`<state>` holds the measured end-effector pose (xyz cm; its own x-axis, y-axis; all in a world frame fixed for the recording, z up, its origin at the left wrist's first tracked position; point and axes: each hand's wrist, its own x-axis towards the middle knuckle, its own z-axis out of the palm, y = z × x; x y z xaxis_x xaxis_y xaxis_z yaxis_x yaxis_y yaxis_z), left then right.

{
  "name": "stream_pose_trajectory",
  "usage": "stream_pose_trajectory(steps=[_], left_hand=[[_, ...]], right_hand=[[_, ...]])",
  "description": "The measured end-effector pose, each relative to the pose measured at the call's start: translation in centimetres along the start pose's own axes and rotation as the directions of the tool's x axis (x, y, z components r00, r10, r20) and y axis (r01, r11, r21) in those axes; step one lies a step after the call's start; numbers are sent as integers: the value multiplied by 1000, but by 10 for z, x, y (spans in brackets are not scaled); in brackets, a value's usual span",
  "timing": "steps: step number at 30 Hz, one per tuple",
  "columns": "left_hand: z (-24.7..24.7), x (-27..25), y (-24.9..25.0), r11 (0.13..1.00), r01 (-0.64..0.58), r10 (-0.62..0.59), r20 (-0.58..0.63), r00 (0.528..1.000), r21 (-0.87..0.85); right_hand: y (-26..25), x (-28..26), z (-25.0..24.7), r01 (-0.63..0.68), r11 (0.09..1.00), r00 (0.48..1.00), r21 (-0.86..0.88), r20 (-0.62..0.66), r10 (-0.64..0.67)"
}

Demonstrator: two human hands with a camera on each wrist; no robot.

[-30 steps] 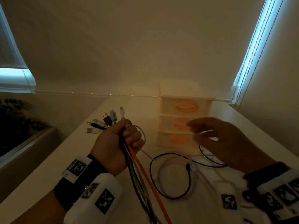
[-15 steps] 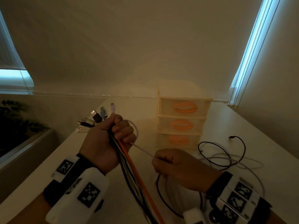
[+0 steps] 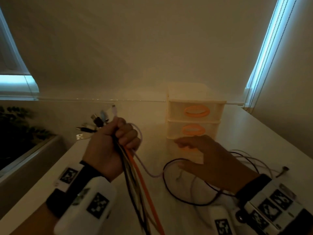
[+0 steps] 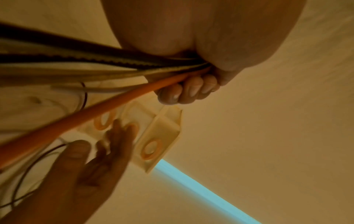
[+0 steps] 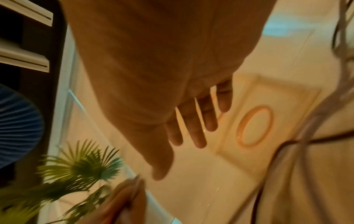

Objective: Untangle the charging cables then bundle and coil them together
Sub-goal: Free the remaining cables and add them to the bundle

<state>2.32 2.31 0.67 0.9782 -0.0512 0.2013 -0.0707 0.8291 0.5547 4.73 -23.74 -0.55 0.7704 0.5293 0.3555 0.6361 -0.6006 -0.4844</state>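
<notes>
My left hand grips a bundle of several charging cables, black, grey, white and one orange, held upright above the table. Their plugs fan out above the fist. A thin pale cable loops out of the fist down to the table. My right hand hovers with straight spread fingers over loose cables, holding nothing. A black cable loop and white cables lie on the white table under and beside it.
A small cream drawer unit with orange ring handles stands at the back of the table, just beyond my right hand. A plant sits off the table's left edge. Window blinds hang at the right.
My right hand let go of the thin pale cable it pinched, opened, and moved right and away towards the drawer unit. My left hand kept its grip and rose slightly.
</notes>
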Motion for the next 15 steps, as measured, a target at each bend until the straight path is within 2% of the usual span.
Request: stream_pose_trajectory(steps=[2, 5, 7, 9, 11, 13, 15], left_hand=[[6, -2, -11, 1000, 20, -21, 31, 999, 7], [6, -4, -12, 999, 40, -40, 39, 998, 10], [5, -5, -8, 999, 50, -50, 44, 998, 3], [2, -6, -2, 998, 65, -65, 41, 997, 6], [-3, -5, 7, 989, 146, -143, 113, 983, -18], [-2, -6, 11, 958, 287, -283, 216, 935, 14], [3, -11, 4, 911, 378, -406, 204, 891, 165]], right_hand=[[-27, 2, 14, -31, 983, 993, 182, 115, 10], [-51, 4, 36, -115, 942, 933, 317, 359, -7], [-50, 4, 39, -153, 895, 921, 419, 388, -24], [-37, 4, 33, -192, 880, 932, 434, 363, 24], [-22, 6, 24, -202, 911, 951, 358, 294, 96], [-11, 8, 18, -187, 950, 972, 249, 185, 143], [-4, 12, 18, -152, 975, 988, 161, 46, 146]])
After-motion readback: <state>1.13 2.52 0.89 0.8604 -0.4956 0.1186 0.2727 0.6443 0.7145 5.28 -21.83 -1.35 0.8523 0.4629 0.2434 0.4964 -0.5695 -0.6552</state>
